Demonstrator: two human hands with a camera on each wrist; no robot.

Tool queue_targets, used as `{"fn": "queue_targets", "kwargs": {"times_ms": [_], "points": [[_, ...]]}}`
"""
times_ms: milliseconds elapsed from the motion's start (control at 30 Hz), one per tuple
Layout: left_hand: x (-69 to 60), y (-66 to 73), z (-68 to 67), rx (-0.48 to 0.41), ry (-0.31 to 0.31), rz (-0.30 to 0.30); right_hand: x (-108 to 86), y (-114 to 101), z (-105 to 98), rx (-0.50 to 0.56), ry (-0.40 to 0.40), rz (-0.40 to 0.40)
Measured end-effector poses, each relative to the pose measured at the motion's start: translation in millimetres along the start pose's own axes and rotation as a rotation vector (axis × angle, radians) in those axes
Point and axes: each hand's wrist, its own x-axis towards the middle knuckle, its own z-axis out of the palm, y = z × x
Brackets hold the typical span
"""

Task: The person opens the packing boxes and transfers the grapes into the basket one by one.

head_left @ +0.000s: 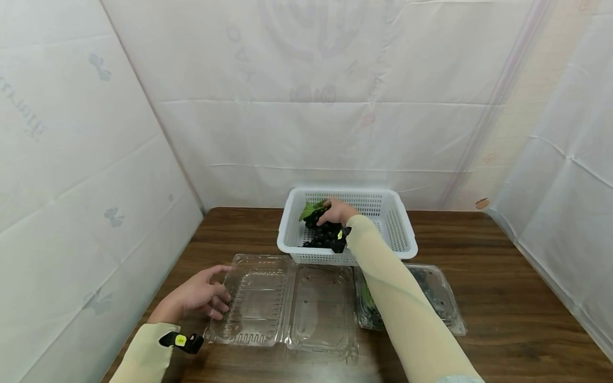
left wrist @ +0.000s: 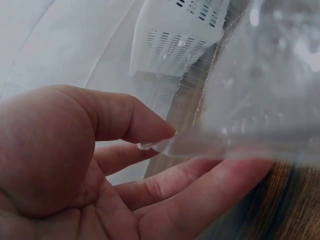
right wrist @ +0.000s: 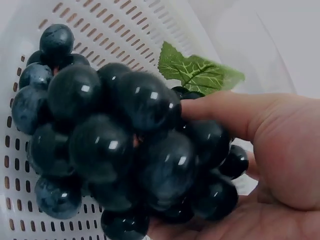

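Observation:
In the head view my right hand point(head_left: 339, 211) reaches into a white slotted basket point(head_left: 407, 244) and grips a bunch of dark grapes point(right wrist: 100, 145). The right wrist view shows the thumb on top of the bunch and fingers beneath it. A green leaf point(right wrist: 192, 70) sticks out at the stem end. An opened clear plastic clamshell box point(head_left: 320, 308) lies flat in front of the basket. My left hand point(head_left: 203, 292) pinches its left edge, thumb above and fingers below, as the left wrist view point(left wrist: 240, 142) bears out.
A second clear clamshell point(head_left: 438, 290), with dark fruit and some green inside, stands right of the opened one, partly hidden by my right forearm. All sit on a brown wooden table point(head_left: 517, 308). White sheeting point(head_left: 297, 133) rises behind and at both sides.

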Motion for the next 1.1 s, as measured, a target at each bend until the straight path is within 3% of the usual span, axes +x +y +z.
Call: {"fn": "queue_targets", "kwargs": {"times_ms": [200,667,1100], "points": [[1.1,0.8,0.2,-0.002,-0.003,0.008,-1.4,2.3,-3.8,-0.058,-0.002,0.035],[1.1,3.5,3.3,-0.011,0.022,-0.004,-13.5,-1.1,-9.7,-0.045,-0.047,0.039],[5.5,-1.3,-5.6,0.044,0.063,0.012,-42.5,-1.5,-20.7,-0.037,0.003,-0.052]]}}
